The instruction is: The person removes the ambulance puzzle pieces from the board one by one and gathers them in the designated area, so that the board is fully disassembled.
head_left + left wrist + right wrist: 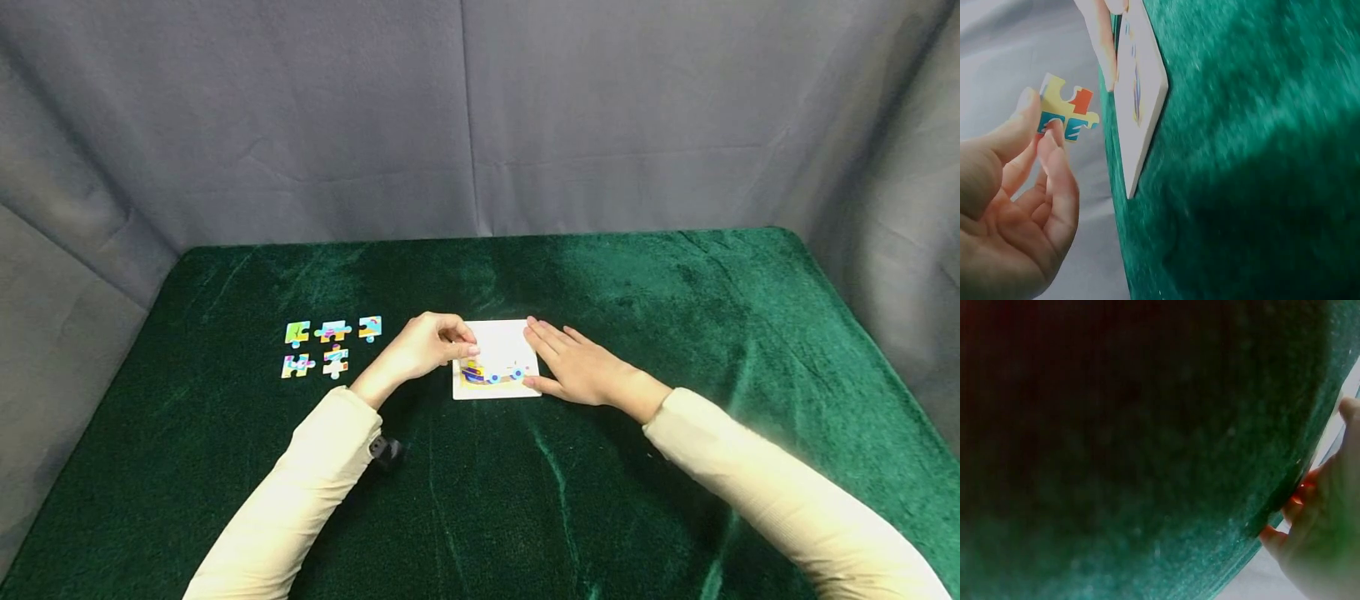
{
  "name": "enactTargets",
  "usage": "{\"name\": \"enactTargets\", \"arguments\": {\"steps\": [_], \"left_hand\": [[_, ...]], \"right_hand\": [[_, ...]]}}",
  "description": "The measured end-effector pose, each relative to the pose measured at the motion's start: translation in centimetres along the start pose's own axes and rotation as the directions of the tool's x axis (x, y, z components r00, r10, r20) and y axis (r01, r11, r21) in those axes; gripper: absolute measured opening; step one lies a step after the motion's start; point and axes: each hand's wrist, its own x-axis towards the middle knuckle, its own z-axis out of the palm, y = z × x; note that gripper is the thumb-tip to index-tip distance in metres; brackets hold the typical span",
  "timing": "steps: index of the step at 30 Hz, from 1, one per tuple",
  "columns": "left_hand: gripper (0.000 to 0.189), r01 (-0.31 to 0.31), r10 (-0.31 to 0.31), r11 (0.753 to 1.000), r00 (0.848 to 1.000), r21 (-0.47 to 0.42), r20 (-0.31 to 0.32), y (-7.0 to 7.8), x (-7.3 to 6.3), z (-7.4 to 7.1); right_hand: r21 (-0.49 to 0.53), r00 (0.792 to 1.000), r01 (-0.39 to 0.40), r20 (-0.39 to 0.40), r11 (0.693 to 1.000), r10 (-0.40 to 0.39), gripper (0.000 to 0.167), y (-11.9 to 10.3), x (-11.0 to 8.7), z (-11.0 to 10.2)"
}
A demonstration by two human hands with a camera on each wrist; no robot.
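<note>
My left hand [429,343] is over the left side of a white puzzle board [501,337], pinching a puzzle piece [1055,103] between thumb and fingers. That piece shows yellow, orange and blue print in the left wrist view, raised off the board. Printed colour, with blue wheel-like circles, runs along the board's lower part; its upper part is plain white. Straight fingers of my right hand [585,367] rest along the board's right edge. Only part of the right hand [1319,519] appears in the right wrist view, dim and blurred.
Several loose puzzle pieces lie in two rows left of the board, among them a green one [296,331] and an orange-blue one [369,327]. Green velvety cloth [675,292] covers the table. A grey curtain [337,125] hangs behind it.
</note>
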Motion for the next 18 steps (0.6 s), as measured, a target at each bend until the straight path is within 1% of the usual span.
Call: {"name": "enactTargets", "arguments": {"steps": [3, 6, 9, 12, 15, 18], "left_hand": [[0.015, -0.006, 0.007, 0.999, 0.999, 0.033, -0.043, -0.3, -0.1, -0.4], [0.016, 0.009, -0.004, 0.999, 0.996, 0.053, -0.087, -0.7, -0.3, -0.8], [0.018, 0.021, -0.012, 0.997, 0.993, 0.069, -0.116, -1.1, -0.3, -1.1], [0.02, 0.016, -0.002, 0.995, 0.991, 0.101, -0.13, -1.4, -0.4, -1.4], [0.021, 0.022, -0.006, 0.993, 0.991, 0.12, -0.135, -1.5, -0.5, -1.6], [0.021, 0.038, -0.023, 0.994, 0.991, 0.104, -0.135, -1.7, -0.6, -1.7]], "right_hand": [[0.001, 1.0, -0.002, 0.002, 1.0, 0.002, 0.077, 0.0, 0.0, 0.0], [0.001, 1.0, 0.001, 0.002, 1.0, -0.001, 0.077, 0.0, 0.0, 0.0], [-0.002, 1.0, 0.003, 0.001, 1.0, -0.003, 0.077, 0.1, 0.0, 0.0], [-0.002, 1.0, 0.006, 0.0, 1.0, -0.006, 0.077, 0.1, 0.0, 0.1], [0.003, 1.0, 0.009, -0.002, 1.0, -0.009, 0.077, 0.1, 0.0, 0.0], [0.005, 1.0, 0.011, -0.002, 1.0, -0.011, 0.077, 0.0, 0.0, 0.0]]}}
